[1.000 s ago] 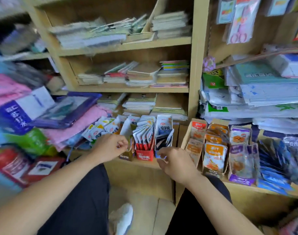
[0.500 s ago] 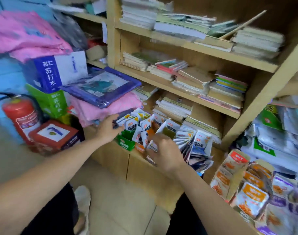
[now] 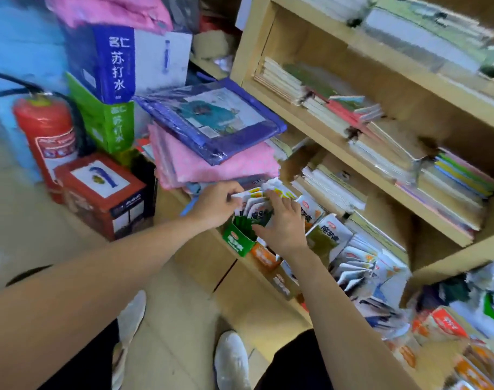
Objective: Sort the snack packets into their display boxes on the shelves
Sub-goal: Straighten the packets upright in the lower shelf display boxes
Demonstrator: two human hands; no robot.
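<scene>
Left hand: the left hand [image 3: 213, 205] is in at the left end of the bottom shelf [image 3: 240, 294], fingers [image 3: 232, 193] curled and pinching the white tops of the packets [image 3: 258, 211] from the left side.
Right hand: the right hand [image 3: 283, 230] is over from the other side, its fingers [image 3: 279, 200] splayed wide and laid across the same bunch, thumb low against the green fronts. Nothing is closed round a packet, as far as this shows.
Packets: white tops, green fronts, standing upright and packed tight in the green box [image 3: 236, 242], right between the two hands.
Green box: at the front edge of the bottom shelf, leftmost in the row, open on top, one corner turned toward the camera.
Orange box: the orange box [image 3: 264, 256] touches the green one on its right, half hidden under the right wrist.
Further right: more packs [image 3: 327, 237] lean and fan out along the shelf, blurring toward the corner.
Upper shelves: notebooks [image 3: 330, 114] in flat stacks.
Left of the shelves: a purple pouch [image 3: 212, 119] lies on pink cloth [image 3: 212, 164], just above the left hand. A blue carton [image 3: 113, 60] sits on a green carton [image 3: 107, 122]. A fire extinguisher [image 3: 45, 136] stands behind a red carton [image 3: 99, 192].
Floor: white shoes [image 3: 231, 358] on pale tiles.
</scene>
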